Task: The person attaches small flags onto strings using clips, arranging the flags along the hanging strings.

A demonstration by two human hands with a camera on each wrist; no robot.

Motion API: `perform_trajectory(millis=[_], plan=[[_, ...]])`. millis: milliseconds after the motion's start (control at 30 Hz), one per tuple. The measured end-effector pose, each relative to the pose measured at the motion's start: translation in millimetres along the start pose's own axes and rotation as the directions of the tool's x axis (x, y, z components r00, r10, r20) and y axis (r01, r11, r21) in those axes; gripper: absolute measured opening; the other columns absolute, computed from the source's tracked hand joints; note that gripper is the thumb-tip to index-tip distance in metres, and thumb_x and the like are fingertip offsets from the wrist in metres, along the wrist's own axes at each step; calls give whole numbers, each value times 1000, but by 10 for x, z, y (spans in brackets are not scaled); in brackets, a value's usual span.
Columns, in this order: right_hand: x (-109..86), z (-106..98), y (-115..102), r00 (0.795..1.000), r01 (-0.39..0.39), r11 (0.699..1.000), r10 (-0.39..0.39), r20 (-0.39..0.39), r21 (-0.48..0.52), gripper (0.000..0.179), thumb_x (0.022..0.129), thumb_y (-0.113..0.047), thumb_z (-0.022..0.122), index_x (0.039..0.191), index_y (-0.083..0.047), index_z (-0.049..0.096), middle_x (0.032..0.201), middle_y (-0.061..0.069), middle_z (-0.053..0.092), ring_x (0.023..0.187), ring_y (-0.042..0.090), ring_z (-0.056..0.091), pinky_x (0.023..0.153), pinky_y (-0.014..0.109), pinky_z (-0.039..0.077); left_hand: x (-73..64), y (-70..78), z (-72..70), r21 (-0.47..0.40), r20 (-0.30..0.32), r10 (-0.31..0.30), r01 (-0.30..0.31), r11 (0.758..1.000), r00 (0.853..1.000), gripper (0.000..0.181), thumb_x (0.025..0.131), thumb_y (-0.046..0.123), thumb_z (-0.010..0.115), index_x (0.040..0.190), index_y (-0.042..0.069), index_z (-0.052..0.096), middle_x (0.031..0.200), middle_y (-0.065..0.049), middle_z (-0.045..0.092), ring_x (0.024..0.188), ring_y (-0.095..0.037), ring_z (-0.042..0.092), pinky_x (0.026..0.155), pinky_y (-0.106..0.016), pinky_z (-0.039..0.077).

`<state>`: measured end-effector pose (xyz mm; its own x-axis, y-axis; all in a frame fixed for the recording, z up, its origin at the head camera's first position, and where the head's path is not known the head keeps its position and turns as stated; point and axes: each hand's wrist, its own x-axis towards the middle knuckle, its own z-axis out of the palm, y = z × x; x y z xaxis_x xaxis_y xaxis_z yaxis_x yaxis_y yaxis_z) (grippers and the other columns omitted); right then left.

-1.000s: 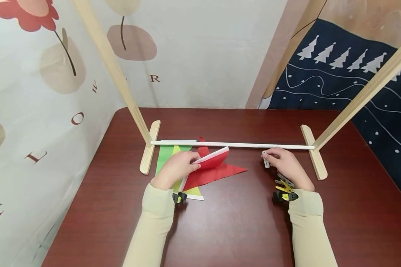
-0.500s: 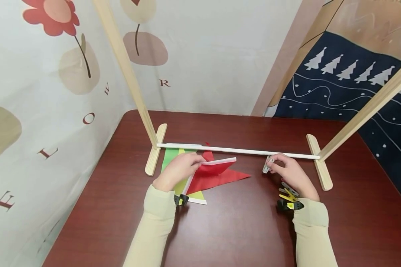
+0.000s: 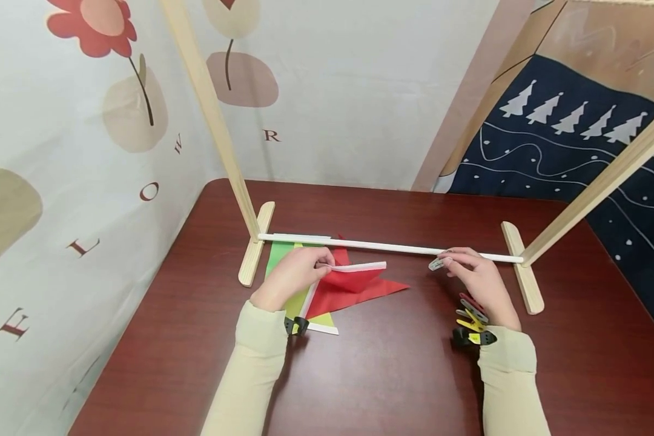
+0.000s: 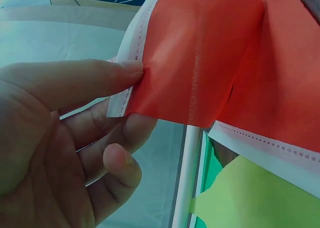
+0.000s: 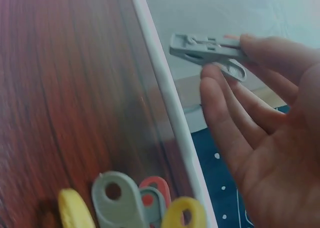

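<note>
The right hand (image 3: 483, 281) has just turned the clip (image 5: 210, 45): a second ago it hung almost straight down, and now it lies nearly level, nose toward the left hand (image 3: 291, 275). The flag (image 3: 354, 280) has shifted too, its white edge (image 3: 367, 267) swung from a clear upward slant to near level. For the work in hand, I judge this a moment of lining up: cloth and clip are both held and still apart.

The right hand makes a narrow pinch, thumb and fingertips on the clip's handle end; whether its nose is parted I cannot tell. The left hand pinches one end of the white edge, while its other fingers curl loosely and hold nothing.

The flag is between the hands, nearer the left, its body sagging toward more red cloth (image 3: 381, 288) below, perhaps a second piece. Green cloth (image 3: 276, 254) and yellow cloth (image 3: 324, 319) lie beneath and beside the left hand. Spare clips (image 5: 115, 198) sit by the right wrist; I cannot tell what bears them. Just beyond both hands runs the rod (image 3: 398, 247), joining the left post (image 3: 212, 115) and right post (image 3: 605, 175) low over the table (image 3: 387, 381).
</note>
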<state>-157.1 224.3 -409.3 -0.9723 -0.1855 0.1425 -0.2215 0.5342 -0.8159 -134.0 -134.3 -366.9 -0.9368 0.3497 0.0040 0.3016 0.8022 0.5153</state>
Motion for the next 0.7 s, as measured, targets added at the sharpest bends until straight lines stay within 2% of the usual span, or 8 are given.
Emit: perform_trajectory(millis=[133,200,267,367,400,500,567,700], plan=[[15,25,1,998,15,1000,-16,-52,-17,27,86,-31,58,102,-10,67,110,2,54,79,12,61,71,13,45,3,10,-7,16,-8,19,-19,1000,1000,13,81,10,59,87,21,65,77,10,58,69,-8,50,68,-23,42],[21,32,10,997,12,998,-16,-74,-57,26,86,-31,58,102,-12,67,109,1,54,78,8,60,71,12,43,-1,18,-21,23,-20,29,-28,999,999,11,82,12,60,87,20,66,80,9,59,70,-8,50,69,-24,43],[18,39,24,995,-3,995,-7,-98,-98,25,86,-31,58,102,-14,66,107,0,53,78,5,59,73,15,41,-11,21,-34,26,-29,31,-31,999,999,9,82,14,62,88,20,66,83,8,58,72,-9,50,69,-24,43],[13,45,28,990,-69,993,56,-132,-98,25,87,-34,56,101,-16,64,106,-3,50,81,8,59,74,21,40,-26,26,-62,17,-38,18,-18,1000,999,7,82,17,64,88,20,66,84,7,55,74,-9,50,69,-24,43],[26,56,92,986,-86,991,69,-153,-103,26,86,-38,55,101,-18,63,105,-5,48,81,8,60,74,22,40,-29,29,-71,10,-39,12,-12,1000,999,7,82,17,64,88,20,66,84,7,54,74,-9,50,69,-24,43],[47,84,158,975,-126,991,116,-188,-42,31,86,-43,53,103,-19,62,107,-5,46,83,10,61,73,20,41,-36,43,-90,-11,-53,-6,5,1000,999,7,81,17,65,87,20,65,81,9,55,72,-8,50,67,-23,43],[61,98,161,972,-118,993,116,-203,3,36,87,-44,52,108,-17,62,110,-3,48,84,9,62,74,18,44,-36,70,-98,-29,-68,-7,5,1000,998,7,80,16,66,86,19,65,78,9,55,71,-8,50,66,-23,43],[81,109,140,968,-79,982,117,-220,173,37,87,-35,55,114,-10,62,114,3,53,84,12,63,75,15,45,-39,126,-102,-50,-100,-3,-2,999,995,7,79,16,68,84,19,64,76,10,56,69,-7,51,66,-22,43]])
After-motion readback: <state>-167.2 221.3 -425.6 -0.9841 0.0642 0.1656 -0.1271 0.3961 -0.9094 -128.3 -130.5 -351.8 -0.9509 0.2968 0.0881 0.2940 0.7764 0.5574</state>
